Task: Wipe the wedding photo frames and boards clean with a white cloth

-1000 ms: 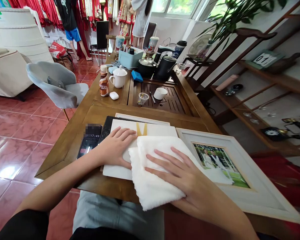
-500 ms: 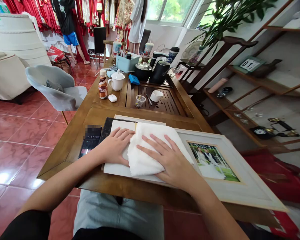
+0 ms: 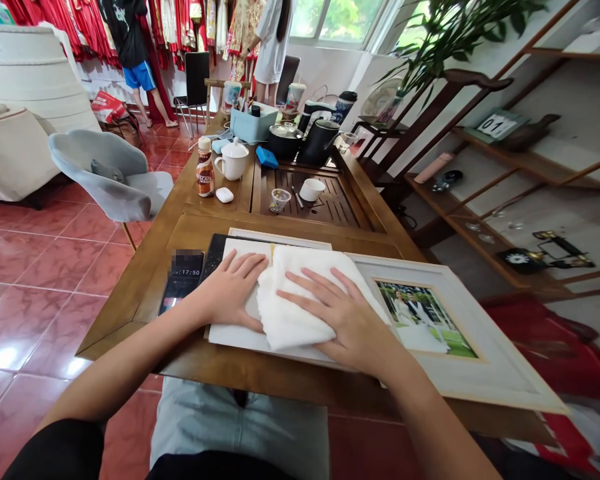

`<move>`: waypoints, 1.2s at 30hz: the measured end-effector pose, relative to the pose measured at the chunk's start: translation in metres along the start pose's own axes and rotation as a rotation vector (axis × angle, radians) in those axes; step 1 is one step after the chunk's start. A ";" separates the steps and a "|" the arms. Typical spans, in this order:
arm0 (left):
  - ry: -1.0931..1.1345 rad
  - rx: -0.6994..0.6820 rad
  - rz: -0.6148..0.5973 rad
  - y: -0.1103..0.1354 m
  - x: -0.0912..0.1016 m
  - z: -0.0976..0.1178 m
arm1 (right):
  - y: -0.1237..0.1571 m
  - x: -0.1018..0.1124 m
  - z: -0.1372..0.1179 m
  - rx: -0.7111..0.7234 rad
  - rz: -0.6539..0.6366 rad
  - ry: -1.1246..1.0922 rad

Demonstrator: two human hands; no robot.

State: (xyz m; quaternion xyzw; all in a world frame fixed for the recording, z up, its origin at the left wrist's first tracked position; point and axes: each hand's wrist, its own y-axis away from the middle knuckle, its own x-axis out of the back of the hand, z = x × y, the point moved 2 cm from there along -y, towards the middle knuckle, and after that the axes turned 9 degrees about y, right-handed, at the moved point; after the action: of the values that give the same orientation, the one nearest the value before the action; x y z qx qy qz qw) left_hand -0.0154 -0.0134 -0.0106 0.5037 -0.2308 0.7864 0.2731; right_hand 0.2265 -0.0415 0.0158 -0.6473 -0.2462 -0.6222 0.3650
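My right hand [image 3: 340,313] lies spread on a folded white towel [image 3: 300,320], pressing it down with the fingers apart. My left hand [image 3: 233,290] rests flat on a white board [image 3: 240,337], thumb out, close to the towel's left edge. The board lies on a dark panel [image 3: 215,260] near the table's front edge, and the towel covers much of it. To the right is a white picture frame [image 3: 490,300] with a photo [image 3: 425,320] of a couple outdoors. What lies beneath the towel is hidden.
A phone [image 3: 183,283] lies left of the board on the wooden table [image 3: 115,320]. Farther back stand a coffee bottle [image 3: 205,170], a lidded white mug [image 3: 233,161], a small white cup [image 3: 312,191] and a black kettle [image 3: 320,143]. Two people stand by hanging garments.
My right hand and the towel have shifted very slightly to the right. My left hand stays in nearly the same place, its fingers tilted slightly more upward.
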 end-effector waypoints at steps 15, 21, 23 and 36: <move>0.001 0.056 -0.031 -0.001 0.000 0.001 | 0.025 0.013 -0.012 0.079 -0.021 -0.092; -0.009 0.019 -0.033 0.000 0.001 0.001 | 0.008 0.004 -0.006 0.002 -0.028 -0.074; -0.004 0.002 -0.017 0.000 0.001 0.000 | -0.004 -0.002 -0.002 -0.054 -0.001 -0.037; -0.003 0.036 -0.032 0.000 0.001 0.000 | 0.017 0.010 -0.018 0.026 -0.026 -0.042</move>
State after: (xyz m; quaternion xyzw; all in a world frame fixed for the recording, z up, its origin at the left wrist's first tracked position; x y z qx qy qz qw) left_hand -0.0158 -0.0132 -0.0096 0.5135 -0.2092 0.7850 0.2763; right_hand 0.2295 -0.0674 0.0219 -0.6519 -0.2704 -0.6101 0.3601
